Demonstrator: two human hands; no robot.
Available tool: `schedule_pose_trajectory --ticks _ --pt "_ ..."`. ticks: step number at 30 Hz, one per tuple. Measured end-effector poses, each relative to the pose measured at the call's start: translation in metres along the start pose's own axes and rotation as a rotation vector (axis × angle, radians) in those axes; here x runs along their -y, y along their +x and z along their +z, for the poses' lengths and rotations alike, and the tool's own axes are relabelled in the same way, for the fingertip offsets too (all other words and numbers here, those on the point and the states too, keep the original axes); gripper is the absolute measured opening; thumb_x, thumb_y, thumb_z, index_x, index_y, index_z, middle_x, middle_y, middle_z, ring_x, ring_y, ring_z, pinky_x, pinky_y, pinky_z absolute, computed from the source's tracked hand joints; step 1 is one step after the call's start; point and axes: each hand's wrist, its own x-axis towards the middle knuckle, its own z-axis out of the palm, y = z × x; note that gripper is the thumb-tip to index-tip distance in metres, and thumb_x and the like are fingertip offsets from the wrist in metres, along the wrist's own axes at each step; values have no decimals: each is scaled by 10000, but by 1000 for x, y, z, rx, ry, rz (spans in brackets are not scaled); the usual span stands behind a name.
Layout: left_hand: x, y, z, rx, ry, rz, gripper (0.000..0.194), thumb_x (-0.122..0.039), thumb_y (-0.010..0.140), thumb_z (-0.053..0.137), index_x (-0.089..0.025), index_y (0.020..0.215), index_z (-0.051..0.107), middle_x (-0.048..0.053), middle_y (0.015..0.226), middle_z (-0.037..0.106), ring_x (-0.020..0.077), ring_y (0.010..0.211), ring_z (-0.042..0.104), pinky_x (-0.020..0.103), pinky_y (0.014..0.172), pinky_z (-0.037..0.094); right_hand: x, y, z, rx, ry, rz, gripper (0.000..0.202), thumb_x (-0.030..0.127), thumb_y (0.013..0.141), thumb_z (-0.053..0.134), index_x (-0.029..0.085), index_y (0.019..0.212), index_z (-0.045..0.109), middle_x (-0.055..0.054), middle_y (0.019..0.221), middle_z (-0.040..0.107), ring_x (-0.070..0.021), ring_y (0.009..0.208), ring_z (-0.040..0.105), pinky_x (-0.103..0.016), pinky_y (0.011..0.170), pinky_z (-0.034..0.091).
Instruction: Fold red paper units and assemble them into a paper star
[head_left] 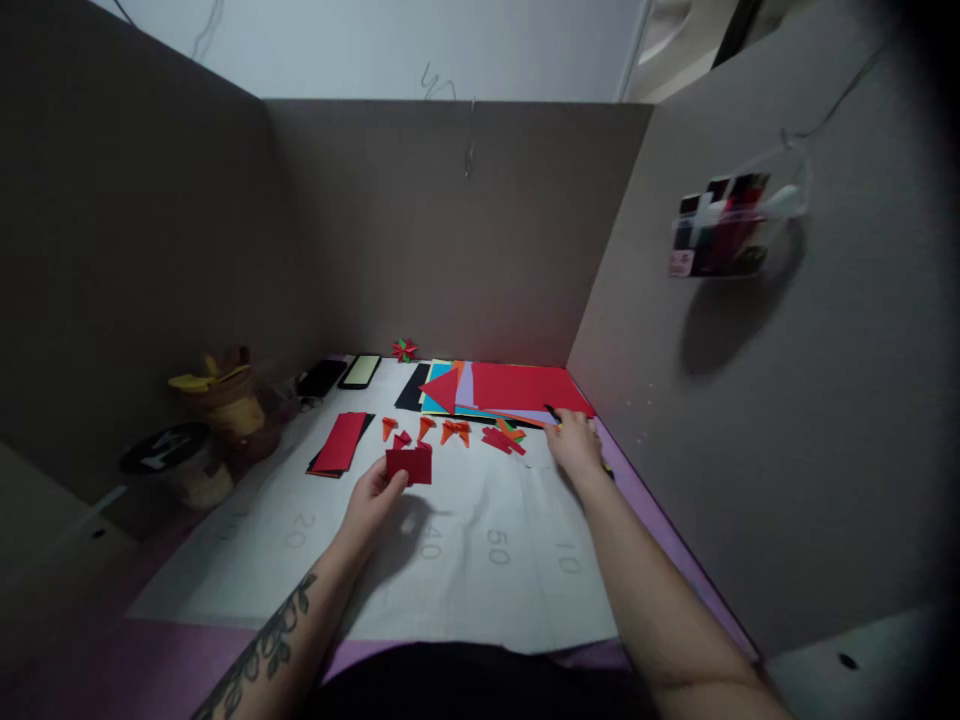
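The left hand pinches a small red card between thumb and fingers, held up over the white sheet. The card hides part of the little red folded bits behind it. The right hand is down by the near corner of the big red paper. A dark thing pokes out by its fingers, mostly covered, so I cannot tell if they are holding it or how wide they are.

Orange folded pieces sit in a row past the card, with red strips to their right. A pile of red cards lies to the left. Farther back are 2 phones and a red and green paper star. A pot and a tub stand at the left, too dark to see well. On the right wall hangs a blurry pouch. The arms cover some of the sheet, and its leftmost number is hard to read.
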Motion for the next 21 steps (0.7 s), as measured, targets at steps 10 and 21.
schedule_pose_trajectory --ticks 10,21 --pt "-6 4 9 -125 -589 -319 496 -270 658 709 -174 1110 530 -13 729 625 66 528 531 169 513 417 -38 17 -3 142 -242 165 362 151 762 521 69 1114 540 -231 1072 549 -300 1012 563 -378 815 438" --pt "1 7 5 -97 -759 -485 284 -104 710 605 -132 990 564 -23 605 523 38 447 460 122 417 387 38 -39 -17 366 443 -747 597 335 878 448 231 1424 228 -121 1256 527 -243 1081 538 -371 863 442"
